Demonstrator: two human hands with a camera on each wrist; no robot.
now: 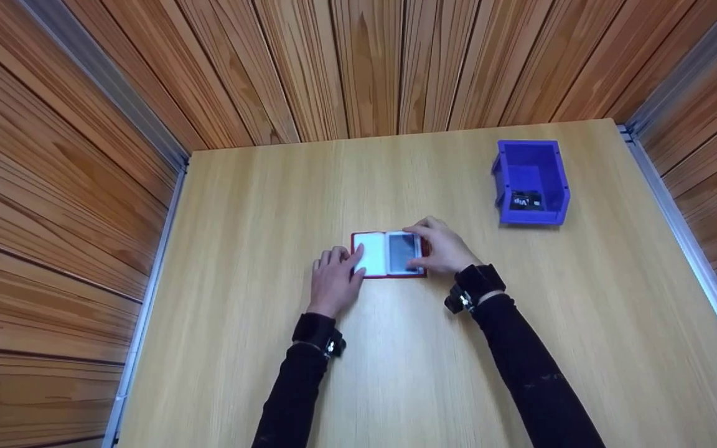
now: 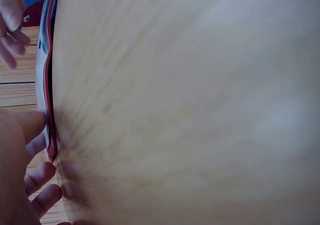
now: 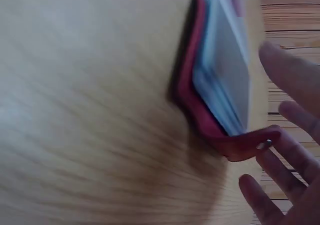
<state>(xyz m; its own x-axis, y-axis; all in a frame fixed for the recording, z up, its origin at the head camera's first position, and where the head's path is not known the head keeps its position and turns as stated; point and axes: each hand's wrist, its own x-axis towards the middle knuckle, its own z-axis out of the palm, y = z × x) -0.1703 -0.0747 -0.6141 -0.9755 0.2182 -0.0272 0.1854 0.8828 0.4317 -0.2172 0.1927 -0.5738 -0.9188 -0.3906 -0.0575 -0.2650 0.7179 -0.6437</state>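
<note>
A red-covered card holder (image 1: 372, 256) lies spread apart on the table, with a white page on its left side and a greyish sleeve on its right. My left hand (image 1: 335, 284) rests at its left edge, thumb and forefinger on the white page. The right hand (image 1: 445, 247) is at the opposite edge, thumb and forefinger spread over the sleeve side. In the right wrist view, a red strap (image 3: 242, 146) with a metal snap sticks out from the cover, right by the fingers. Clear sleeves (image 3: 227, 70) stand stacked inside, slightly blurred.
A purple bin (image 1: 531, 217) stands toward the back right of the wooden table (image 1: 259, 205). Inside it lies a black card (image 1: 525, 200) with white "Vip" lettering. Wood-plank walls enclose the back and sides, with metal rails along the side edges.
</note>
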